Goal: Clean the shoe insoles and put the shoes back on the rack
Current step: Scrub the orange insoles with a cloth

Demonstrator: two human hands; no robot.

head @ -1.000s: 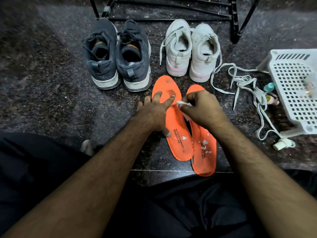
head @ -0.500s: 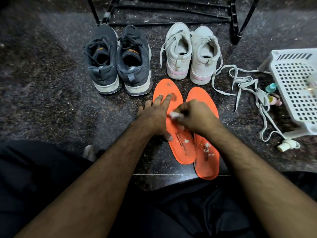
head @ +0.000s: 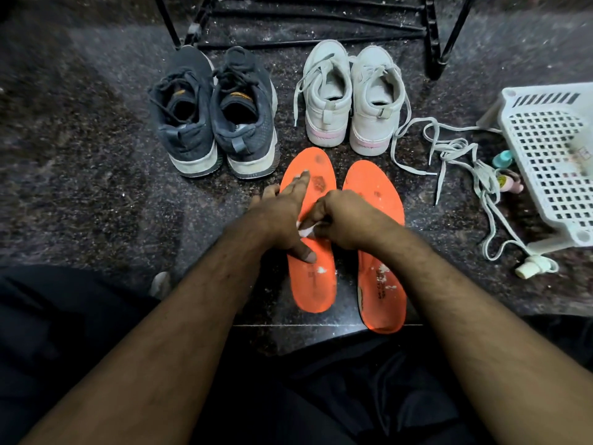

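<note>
Two orange insoles lie side by side on the dark speckled floor [head: 80, 187], toes pointing away from the person. The left hand [head: 282, 216] rests flat on the left insole [head: 313, 284], its fingers straight and spread and its thumb pressing down nearer the heel. The right hand [head: 345, 220] is just beside it, touching it, with fingers curled round a small white wad [head: 305, 231] that sits on the same insole between the two hands. The right insole [head: 378, 284] lies partly under the right wrist, apart from the left one by a narrow gap. Both insoles carry dark smudges near the toe and white flecks near the heel.

Beyond the hands stand four shoes in two pairs, heels toward the person: two dark grey sneakers [head: 215, 123] ahead and to the left of the left hand, and two white sneakers [head: 353, 101] straight ahead of the right hand. Behind them rise the black bars of one shoe rack [head: 321, 27].

To the right of the right hand, loose white laces [head: 455, 149] trail across the floor; their number cannot be told. Past them stands one white perforated plastic basket [head: 552, 162], with two small bottles [head: 507, 178] at its near edge and one white cap-like piece [head: 532, 266] on the floor below it.
</note>
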